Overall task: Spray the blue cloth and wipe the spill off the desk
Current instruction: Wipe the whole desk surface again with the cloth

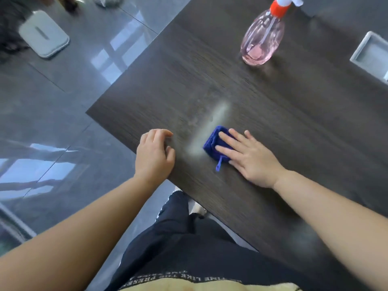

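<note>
Dark wood-grain desk (273,122), near corner in view. Blue cloth (212,143), folded, lying near the front edge; hanging loop at its near side. Right hand (249,156) flat on the cloth, fingers straight and slightly spread, pressing down. Pale wet streak (210,127) just left of the cloth. Left hand (154,154) at the desk edge, fingers loosely curled, holding nothing. Pink spray bottle (262,38) upright, well behind the cloth.

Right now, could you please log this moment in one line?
step: wipe; right hand: flat on blue cloth; left hand: on desk edge; spill: streak beside cloth; spray bottle: upright, unheld
</note>
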`<state>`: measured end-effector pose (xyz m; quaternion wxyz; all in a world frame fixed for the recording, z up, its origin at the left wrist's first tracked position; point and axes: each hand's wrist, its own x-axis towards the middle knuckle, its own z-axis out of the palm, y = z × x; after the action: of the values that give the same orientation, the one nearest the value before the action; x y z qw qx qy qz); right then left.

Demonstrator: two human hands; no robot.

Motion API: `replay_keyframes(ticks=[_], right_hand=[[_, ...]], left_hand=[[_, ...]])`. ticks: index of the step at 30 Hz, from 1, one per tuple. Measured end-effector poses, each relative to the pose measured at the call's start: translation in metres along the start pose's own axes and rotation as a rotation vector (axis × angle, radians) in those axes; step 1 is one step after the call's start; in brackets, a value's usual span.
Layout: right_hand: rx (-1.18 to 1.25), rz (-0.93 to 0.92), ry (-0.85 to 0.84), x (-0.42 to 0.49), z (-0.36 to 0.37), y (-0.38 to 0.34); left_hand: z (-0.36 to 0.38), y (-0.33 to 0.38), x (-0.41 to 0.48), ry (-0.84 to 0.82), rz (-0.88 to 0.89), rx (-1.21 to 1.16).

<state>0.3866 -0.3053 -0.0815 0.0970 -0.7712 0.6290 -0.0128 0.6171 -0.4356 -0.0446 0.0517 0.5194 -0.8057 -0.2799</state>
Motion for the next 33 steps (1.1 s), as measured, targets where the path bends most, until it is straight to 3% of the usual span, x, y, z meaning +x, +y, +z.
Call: replay_keyframes(ticks=[3,5,7,9,11,13,15,19,22,25,30,33], right_hand=[[0.061,0.456,0.033,0.019,-0.009,0.021],[0.061,0.709,0.064,0.049,-0.006,-0.004],[0.028,0.639,0.077,0.065,0.003,-0.044],[0.023,0.348,0.03,0.057,0.01,-0.074],[0.059,0.103,-0.025,0.044,0.01,-0.069],[0.07,0.031,-0.012,0.043,0.003,-0.045],[0.064,0.159,0.041,0.066,-0.004,-0.022],[0.067,0.661,0.035,0.161,-0.023,0.0],[0.104,0.809,0.051,0.227,-0.027,-0.001],[0.039,0.682,0.04,0.252,-0.023,-0.026],[0.038,0.099,-0.043,0.189,-0.016,-0.056],[0.094,0.109,-0.072,0.183,-0.024,-0.028]], left_hand=[[0.003,0.002,-0.008,-0.039,0.019,0.025],[0.0,0.002,-0.008,-0.05,0.016,0.028],[-0.005,-0.002,-0.006,-0.047,0.003,0.007],[-0.01,-0.006,-0.002,-0.041,-0.012,-0.048],[-0.015,-0.013,0.002,-0.028,-0.005,-0.091],[-0.018,-0.018,0.005,-0.025,0.012,-0.056],[-0.022,-0.026,0.009,-0.043,0.004,-0.044],[-0.03,-0.039,0.012,-0.108,0.025,-0.085],[-0.034,-0.044,0.01,-0.136,0.017,-0.162],[-0.037,-0.046,0.01,-0.071,-0.089,-0.362],[-0.037,-0.05,0.011,-0.015,-0.131,-0.504],[-0.04,-0.054,0.014,-0.042,-0.12,-0.512]])
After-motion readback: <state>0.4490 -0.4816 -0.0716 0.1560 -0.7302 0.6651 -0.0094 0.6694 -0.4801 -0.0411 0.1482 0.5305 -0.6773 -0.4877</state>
